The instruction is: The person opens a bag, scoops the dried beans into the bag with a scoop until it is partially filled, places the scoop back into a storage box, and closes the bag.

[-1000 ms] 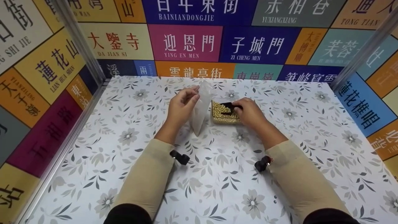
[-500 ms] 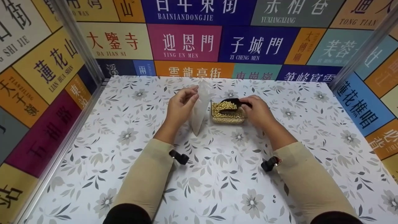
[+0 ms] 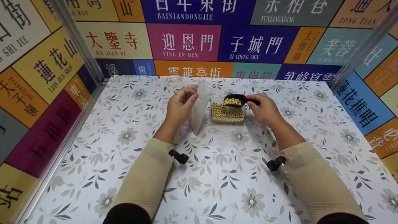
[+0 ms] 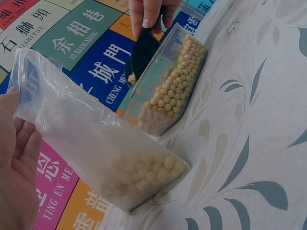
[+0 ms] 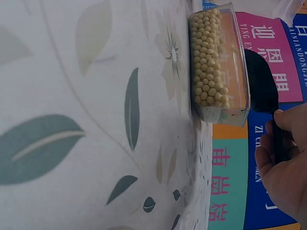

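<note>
A black scoop [image 5: 261, 81] sits just above and right of centre in the head view, over the back part of a clear container [image 5: 225, 116], with a small heap of yellowish beans [image 3: 232, 102] in its bowl. Whether it touches the rim, I cannot tell. The right hand [image 3: 264, 109] grips the handle, thumb and fingers closed round it with no visible gap. The container stands flat just right of the frame's centre, well filled with the same round beans, seen through its walls.

Beside it, to the left and near the middle of the head view, stands a translucent plastic bag [image 4: 91, 129], its top narrow and upright. The left hand [image 3: 182, 102] has hold of the bag near its mouth, thumb against the edge and fingers loosely curled (the left wrist view shows beans gathered in the bag's bottom corner).

Both forearms come up from the lower edge in beige sleeves [image 3: 144, 175], each with a small black device [image 3: 179, 157] at the cuff. Under everything lies a white tabletop [image 3: 217, 193] with grey leaves and flowers; across the top of the frame stand colourful panels [image 3: 183, 42] of Chinese lettering.
</note>
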Action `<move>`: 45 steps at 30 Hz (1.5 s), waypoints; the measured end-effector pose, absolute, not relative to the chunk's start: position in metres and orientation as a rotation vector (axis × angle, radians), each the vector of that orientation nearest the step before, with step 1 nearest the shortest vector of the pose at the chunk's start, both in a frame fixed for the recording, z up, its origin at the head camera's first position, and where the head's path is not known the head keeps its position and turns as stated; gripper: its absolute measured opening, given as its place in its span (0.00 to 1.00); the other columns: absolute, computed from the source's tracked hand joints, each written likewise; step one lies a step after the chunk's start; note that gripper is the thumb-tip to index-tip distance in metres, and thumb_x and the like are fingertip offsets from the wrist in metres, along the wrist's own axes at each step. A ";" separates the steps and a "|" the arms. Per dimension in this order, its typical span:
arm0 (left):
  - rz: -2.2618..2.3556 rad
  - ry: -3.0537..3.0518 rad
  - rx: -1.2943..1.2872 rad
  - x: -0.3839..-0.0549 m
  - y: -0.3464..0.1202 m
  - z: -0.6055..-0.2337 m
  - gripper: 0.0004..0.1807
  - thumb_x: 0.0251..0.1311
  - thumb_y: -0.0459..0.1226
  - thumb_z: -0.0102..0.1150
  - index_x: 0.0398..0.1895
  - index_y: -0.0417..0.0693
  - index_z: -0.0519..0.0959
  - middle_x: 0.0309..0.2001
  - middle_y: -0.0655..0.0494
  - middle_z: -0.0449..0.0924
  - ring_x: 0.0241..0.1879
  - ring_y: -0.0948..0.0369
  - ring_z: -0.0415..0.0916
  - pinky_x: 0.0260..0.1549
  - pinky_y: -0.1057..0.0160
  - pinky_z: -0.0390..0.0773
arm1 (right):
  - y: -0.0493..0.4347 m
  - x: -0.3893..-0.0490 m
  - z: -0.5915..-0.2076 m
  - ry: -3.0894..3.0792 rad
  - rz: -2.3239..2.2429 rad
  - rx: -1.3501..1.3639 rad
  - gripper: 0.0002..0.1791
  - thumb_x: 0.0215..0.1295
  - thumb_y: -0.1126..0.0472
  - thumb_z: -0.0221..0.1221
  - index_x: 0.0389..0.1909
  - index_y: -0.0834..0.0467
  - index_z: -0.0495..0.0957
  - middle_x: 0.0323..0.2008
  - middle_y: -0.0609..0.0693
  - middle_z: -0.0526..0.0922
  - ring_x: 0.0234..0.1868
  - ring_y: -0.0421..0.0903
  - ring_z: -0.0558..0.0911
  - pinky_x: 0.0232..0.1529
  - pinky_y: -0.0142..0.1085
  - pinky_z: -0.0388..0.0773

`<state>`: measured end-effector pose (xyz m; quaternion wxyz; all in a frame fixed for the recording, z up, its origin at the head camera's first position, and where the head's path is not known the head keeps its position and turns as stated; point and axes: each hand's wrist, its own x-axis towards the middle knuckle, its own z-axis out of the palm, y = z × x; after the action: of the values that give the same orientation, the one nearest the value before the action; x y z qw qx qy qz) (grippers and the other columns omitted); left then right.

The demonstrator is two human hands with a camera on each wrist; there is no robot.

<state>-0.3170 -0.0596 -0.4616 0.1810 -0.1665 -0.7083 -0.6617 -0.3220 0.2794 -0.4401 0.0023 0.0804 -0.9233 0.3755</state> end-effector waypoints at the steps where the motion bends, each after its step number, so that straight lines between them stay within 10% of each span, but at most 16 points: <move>1: -1.869 -1.998 -0.473 -0.317 -0.060 -0.462 0.07 0.74 0.38 0.66 0.46 0.43 0.84 0.65 0.53 0.86 0.65 0.60 0.84 0.67 0.66 0.82 | 0.280 -0.322 -0.439 -2.887 1.197 0.250 0.21 0.85 0.56 0.53 0.73 0.54 0.76 0.71 0.58 0.75 0.69 0.57 0.78 0.68 0.54 0.79; 21: -1.876 -1.991 -0.467 -0.318 -0.060 -0.462 0.08 0.74 0.39 0.67 0.46 0.43 0.85 0.64 0.53 0.86 0.66 0.60 0.83 0.68 0.66 0.81 | 0.256 -0.314 -0.380 -2.710 1.361 0.249 0.21 0.83 0.51 0.56 0.70 0.51 0.79 0.68 0.53 0.78 0.56 0.46 0.79 0.52 0.34 0.79; 45: -1.858 -2.028 -0.438 -0.316 -0.057 -0.461 0.08 0.75 0.38 0.66 0.47 0.43 0.83 0.65 0.53 0.86 0.68 0.61 0.82 0.68 0.65 0.81 | 0.208 -0.307 -0.341 -2.754 0.757 0.593 0.18 0.83 0.60 0.57 0.68 0.53 0.82 0.64 0.52 0.81 0.71 0.55 0.74 0.74 0.55 0.72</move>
<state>-0.3165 -0.0571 -0.4615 0.1773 -0.1547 -0.7167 -0.6565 -0.3066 0.2075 -0.3412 0.1122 0.2019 -0.9382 0.2578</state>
